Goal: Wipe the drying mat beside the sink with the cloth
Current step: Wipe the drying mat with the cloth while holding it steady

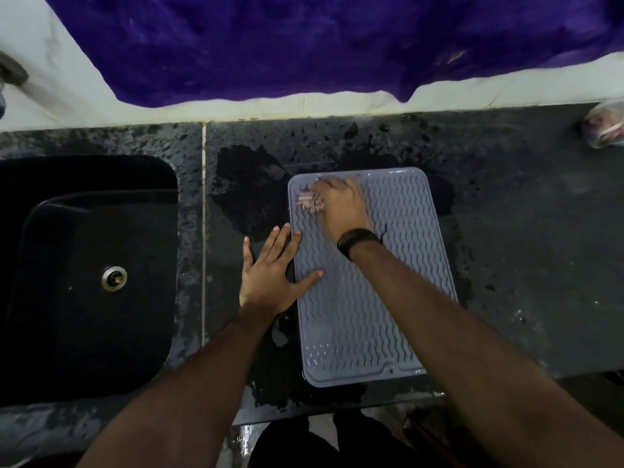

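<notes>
A grey drying mat (388,298) with a wavy ribbed surface lies on the dark countertop, to the right of the sink (84,265). My right hand (341,206) is at the mat's far left corner and presses a small pinkish cloth (309,202) onto it; the cloth is mostly hidden under the fingers and blurred. My left hand (270,268) lies flat with fingers spread, straddling the mat's left edge, its thumb on the ribs. A dark band circles my right wrist.
The black sink has a metal drain (114,278). The counter (523,231) is dark speckled stone with wet patches around the mat. A purple fabric (304,45) hangs over the white wall behind. A wrapped object (604,126) sits at the far right.
</notes>
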